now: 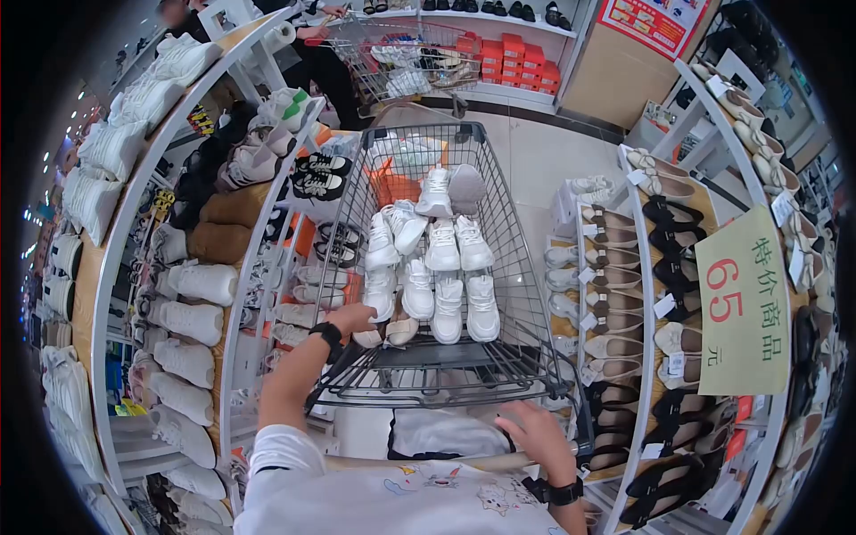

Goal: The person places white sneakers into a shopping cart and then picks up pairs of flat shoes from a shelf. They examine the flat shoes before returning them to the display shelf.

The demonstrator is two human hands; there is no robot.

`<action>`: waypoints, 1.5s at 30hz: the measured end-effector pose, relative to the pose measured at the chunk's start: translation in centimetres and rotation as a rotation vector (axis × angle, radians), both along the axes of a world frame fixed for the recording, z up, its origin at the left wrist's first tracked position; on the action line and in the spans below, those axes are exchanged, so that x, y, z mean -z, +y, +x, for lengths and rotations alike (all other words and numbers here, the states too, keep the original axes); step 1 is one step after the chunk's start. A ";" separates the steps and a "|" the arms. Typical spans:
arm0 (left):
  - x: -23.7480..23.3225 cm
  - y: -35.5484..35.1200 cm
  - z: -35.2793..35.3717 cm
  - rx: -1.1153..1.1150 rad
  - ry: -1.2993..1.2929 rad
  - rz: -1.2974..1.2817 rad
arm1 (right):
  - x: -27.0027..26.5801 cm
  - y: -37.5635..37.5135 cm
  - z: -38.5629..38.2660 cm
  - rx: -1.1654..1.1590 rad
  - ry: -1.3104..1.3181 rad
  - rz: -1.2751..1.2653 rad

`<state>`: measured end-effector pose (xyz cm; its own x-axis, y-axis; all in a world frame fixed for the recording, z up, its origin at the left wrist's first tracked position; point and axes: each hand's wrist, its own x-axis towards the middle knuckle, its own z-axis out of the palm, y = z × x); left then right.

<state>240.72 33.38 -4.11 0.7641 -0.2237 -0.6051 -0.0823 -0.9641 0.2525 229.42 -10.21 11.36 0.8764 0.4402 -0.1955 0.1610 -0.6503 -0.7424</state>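
A wire shopping cart (528, 330) stands in front of me, with several white sneakers (448, 308) lined up in rows inside it. My left hand (351, 319) reaches over the cart's left side, fingers stretched toward the nearest sneakers. Just below those fingertips lies a pair of beige shoes (401, 332), partly hidden behind the sneakers. My right hand (538, 434) hovers by the right end of the cart's handle (486, 462), fingers apart and loosely bent, holding nothing. A grey-white bag or cloth (450, 434) with dark edging shows below the basket.
On the left, a shelf rack (234, 357) holds white sneakers. Flat shoes (613, 294) fill the right-hand rack beside a yellow price sign (744, 303). Ahead, a person in dark clothes (325, 76) stands by another loaded cart (401, 58), near red shoe boxes (517, 64).
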 end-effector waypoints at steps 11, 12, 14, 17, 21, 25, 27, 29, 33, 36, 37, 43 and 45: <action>11.6 -2.9 2.5 -0.230 0.171 0.009 | 0.3 0.6 3.6 0.136 0.296 0.022; 11.3 -3.2 2.4 -0.303 0.174 0.015 | 0.5 0.6 3.6 0.154 0.281 0.068; 10.5 -3.5 2.7 -0.281 0.195 0.062 | 0.6 0.6 3.9 0.152 0.293 0.063; 10.5 -3.8 3.2 -0.254 0.204 0.093 | 0.5 0.6 4.6 0.149 0.300 0.075; 8.9 -5.0 3.2 -0.202 0.203 0.165 | 0.0 0.8 5.0 0.144 0.277 0.056; 11.3 -4.8 4.3 -0.193 0.274 0.179 | 0.4 0.6 5.3 0.148 0.224 0.079; 11.7 -4.8 5.3 -0.197 0.319 0.150 | 0.5 0.5 5.5 0.112 0.209 0.065; 11.3 -4.7 5.4 -0.060 0.294 0.175 | 0.8 0.4 5.5 0.111 0.228 0.025; 12.4 -4.1 5.9 0.007 0.362 0.275 | -0.2 0.7 6.1 0.118 0.285 -0.035; 14.9 -2.5 6.2 0.146 0.396 0.234 | 0.6 0.6 5.8 0.138 0.263 0.029; 16.8 -1.4 6.2 0.220 0.394 0.181 | 0.7 0.6 5.7 0.149 0.257 0.032; 12.1 -1.2 6.2 0.119 0.426 0.083 | 1.0 0.5 6.0 0.129 0.292 0.029; 11.7 -0.6 5.7 0.112 0.394 0.041 | 0.8 0.6 6.1 0.117 0.300 0.015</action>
<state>246.44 32.74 -15.86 0.4446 -0.2623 -0.8565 -0.0925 -0.9645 0.2473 235.50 -9.58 10.56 0.8255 0.3443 -0.4473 -0.1422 -0.6400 -0.7551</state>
